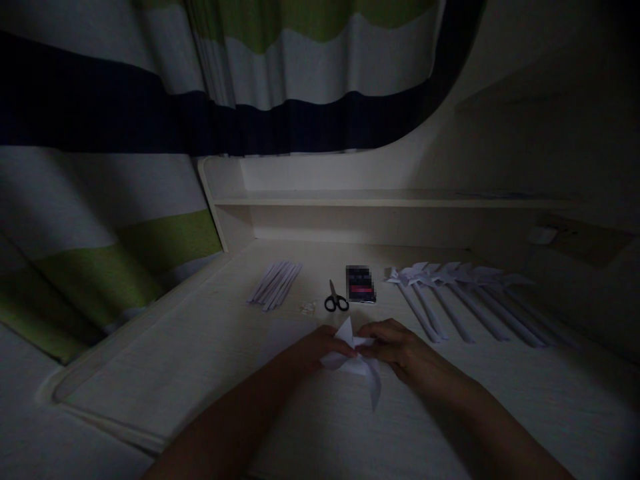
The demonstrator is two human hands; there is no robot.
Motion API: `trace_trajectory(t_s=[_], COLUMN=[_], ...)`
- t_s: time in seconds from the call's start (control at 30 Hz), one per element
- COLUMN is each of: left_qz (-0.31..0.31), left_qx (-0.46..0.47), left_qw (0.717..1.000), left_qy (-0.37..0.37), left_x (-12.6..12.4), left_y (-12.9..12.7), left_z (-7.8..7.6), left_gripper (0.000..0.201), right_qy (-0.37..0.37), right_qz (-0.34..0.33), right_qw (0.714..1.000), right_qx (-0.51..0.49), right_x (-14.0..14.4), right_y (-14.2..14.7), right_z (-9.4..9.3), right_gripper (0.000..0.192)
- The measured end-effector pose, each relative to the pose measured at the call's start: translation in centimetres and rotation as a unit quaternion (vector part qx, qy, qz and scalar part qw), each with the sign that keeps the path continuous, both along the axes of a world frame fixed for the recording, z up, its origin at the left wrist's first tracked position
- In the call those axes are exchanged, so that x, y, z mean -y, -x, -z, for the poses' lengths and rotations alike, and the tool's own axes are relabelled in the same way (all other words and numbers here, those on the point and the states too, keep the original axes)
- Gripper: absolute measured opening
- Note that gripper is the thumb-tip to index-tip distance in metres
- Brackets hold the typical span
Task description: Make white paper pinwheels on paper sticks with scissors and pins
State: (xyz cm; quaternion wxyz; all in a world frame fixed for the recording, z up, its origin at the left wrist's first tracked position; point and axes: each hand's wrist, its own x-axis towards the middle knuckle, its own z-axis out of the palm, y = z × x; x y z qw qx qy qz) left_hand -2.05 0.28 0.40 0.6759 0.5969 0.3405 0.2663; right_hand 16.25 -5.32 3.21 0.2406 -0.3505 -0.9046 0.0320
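Between my hands, just above the white desk (200,373), is a white paper pinwheel (353,363) with its blades partly folded in. My left hand (327,343) is closed on its left side, the thumb pressed near the centre. My right hand (393,343) pinches the paper from the right, fingertips by the middle. Beyond the hands lie scissors (336,298) with black handles. Left of the scissors is a small pile of pale bits (307,307), too small to name. White paper sheets (285,333) lie beside my left forearm.
A bundle of rolled paper sticks (275,285) lies at the back left. A phone (360,284) with a blurred screen lies beside the scissors. Several paper pinwheels on sticks (455,293) lie in a row at the right. A shelf (380,198) and striped curtains (310,73) stand behind.
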Motion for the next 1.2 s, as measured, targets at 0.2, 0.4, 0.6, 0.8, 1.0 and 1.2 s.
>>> trace_trajectory(t_s=[0.2,0.4,0.6,0.8,1.0,1.2], left_qz=[0.014,-0.011,0.018,0.018,0.008,-0.057], left_qx=[-0.022,-0.077,-0.146,-0.159,-0.150,-0.022], left_qw=[0.999,0.997,0.988,0.985,0.986,0.998], left_qy=[0.042,-0.012,-0.046,-0.060,-0.076,-0.024], left_x=[-0.8,-0.6,0.0,-0.1,-0.5,-0.8], left_y=[0.0,0.1,-0.3,-0.4,-0.5,-0.5], left_z=[0.5,0.5,0.0,0.1,0.5,0.6], left_gripper=[0.024,0.027,0.021,0.021,0.024,0.030], right_qy=[0.020,0.190,0.287,0.318,0.332,0.329], right_qz=[-0.007,0.120,0.133,0.158,0.157,0.187], right_qw=[0.988,0.933,0.918,0.913,0.905,0.863], right_qx=[-0.150,-0.281,-0.239,-0.201,-0.216,-0.335], right_x=[-0.6,-1.0,-1.2,-1.6,-1.3,-1.2], right_y=[-0.4,-0.1,1.1,0.8,1.0,1.2], right_z=[0.6,0.8,2.9,4.3,3.3,2.5], right_gripper=[0.036,0.022,0.011,0.009,0.009,0.013])
